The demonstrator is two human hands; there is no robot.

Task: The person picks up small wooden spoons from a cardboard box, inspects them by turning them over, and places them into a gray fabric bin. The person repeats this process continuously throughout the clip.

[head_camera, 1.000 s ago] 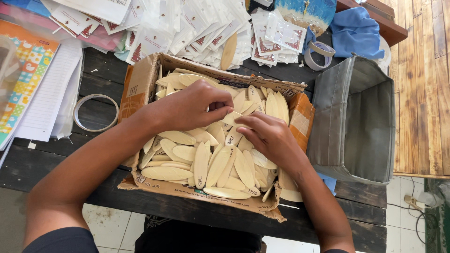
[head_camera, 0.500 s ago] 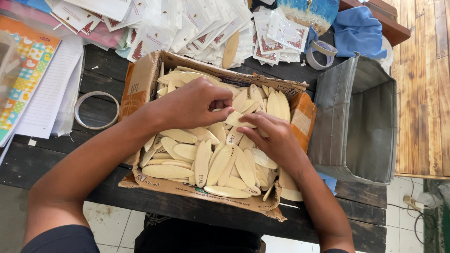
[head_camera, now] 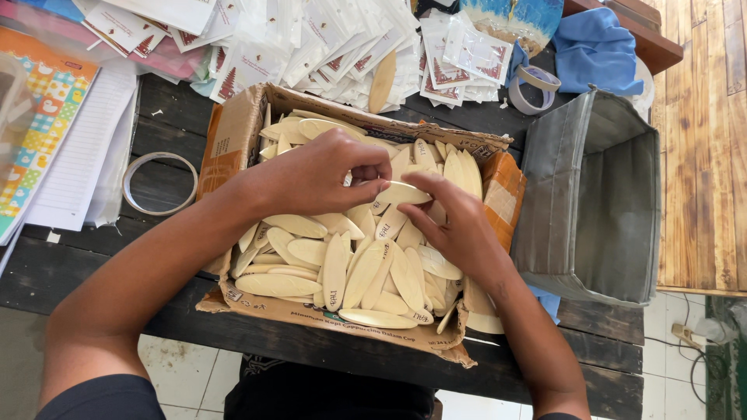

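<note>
Holding: you are pinching one wooden piece (head_camera: 403, 194) between left hand (head_camera: 315, 175) and right hand (head_camera: 455, 225), fingertips closing on it.
Look: it is showing pale, flat, leaf-shaped, pointed ends.
Place: it is hovering over the cardboard box (head_camera: 233, 136) of alike pieces.

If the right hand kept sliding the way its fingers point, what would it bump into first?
The right hand points up and left, toward the left hand. Both already pinch one pale wooden oval piece between them, so it would probably press straight into the left hand's fingers.
</note>
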